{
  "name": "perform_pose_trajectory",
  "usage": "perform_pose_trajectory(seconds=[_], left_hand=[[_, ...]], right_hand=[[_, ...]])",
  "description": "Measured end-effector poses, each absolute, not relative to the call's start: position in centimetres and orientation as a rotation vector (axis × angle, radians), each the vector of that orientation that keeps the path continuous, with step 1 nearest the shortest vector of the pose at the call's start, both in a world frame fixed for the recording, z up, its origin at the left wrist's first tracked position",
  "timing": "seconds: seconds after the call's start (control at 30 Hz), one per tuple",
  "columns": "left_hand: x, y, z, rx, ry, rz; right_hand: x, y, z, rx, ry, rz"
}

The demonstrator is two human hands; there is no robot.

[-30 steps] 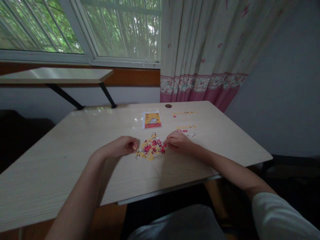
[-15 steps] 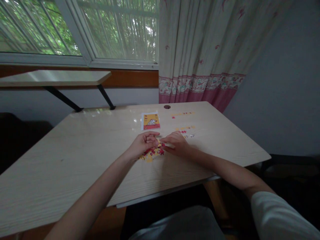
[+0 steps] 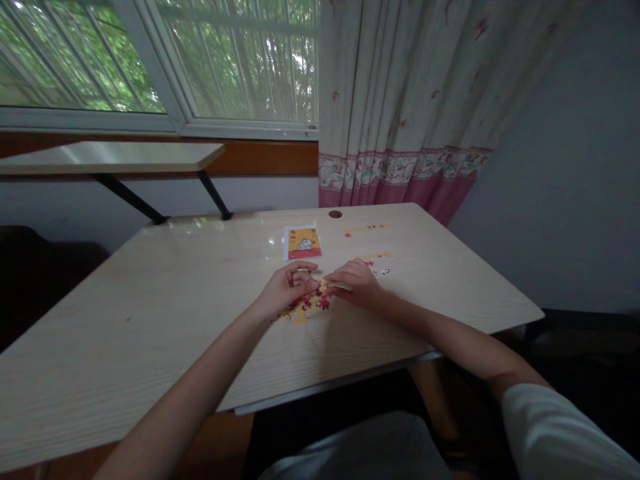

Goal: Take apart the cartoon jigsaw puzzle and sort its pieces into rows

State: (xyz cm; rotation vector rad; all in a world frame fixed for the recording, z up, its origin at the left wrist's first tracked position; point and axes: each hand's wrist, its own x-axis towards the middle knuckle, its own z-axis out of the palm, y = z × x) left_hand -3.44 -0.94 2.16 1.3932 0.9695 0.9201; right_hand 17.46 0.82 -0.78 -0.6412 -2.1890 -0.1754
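Loose jigsaw puzzle pieces [image 3: 311, 304] in yellow, red and white lie heaped on the table in front of me. Over the heap's left side, my left hand [image 3: 286, 288] is curled, with thumb and fingertips pinched on a small puzzle piece. My right hand [image 3: 359, 283] comes in from the other side, thumb and index finger closing on a yellow puzzle piece [image 3: 323, 285] between the two hands. The fingertips nearly meet, and the exact grip is hard to make out. Just beyond the hands lies a picture card [image 3: 303, 243] showing a white animal on yellow and red.
Sorted puzzle pieces form a yellow row [image 3: 373, 256] past my right hand, with a farther row [image 3: 370, 227] behind. The wooden table [image 3: 165, 320] has a round cable hole [image 3: 335, 214] near its back edge. A raised shelf [image 3: 150, 157] stands at the back left, by the curtain [image 3: 400, 120].
The yellow piece now shows more clearly between the fingertips, and my right hand's fingers have shifted slightly. The left hand keeps nearly the same pose over the heap.
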Motion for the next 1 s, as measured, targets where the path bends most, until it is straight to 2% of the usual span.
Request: perform_pose_trajectory(seconds=[0.17, 0.33, 0.8, 1.0], left_hand=[[-6.2, 0.1, 1.4, 1.820, 1.228, 0.943], [-9.2, 1.1, 1.5, 2.318, 1.475, 0.681], [-10.3, 1.6, 1.5, 2.373, 1.450, 0.613], [-10.3, 1.6, 1.6, 2.404, 1.465, 0.532]], right_hand=[[19.9, 2.7, -0.1, -0.791, -2.048, -0.191], [21.6, 3.5, 0.1, -0.879, -2.043, -0.128], [22.1, 4.0, 0.0, -0.876, -2.079, -0.117], [27.2, 8.9, 0.8, -1.177, -2.086, -0.121]])
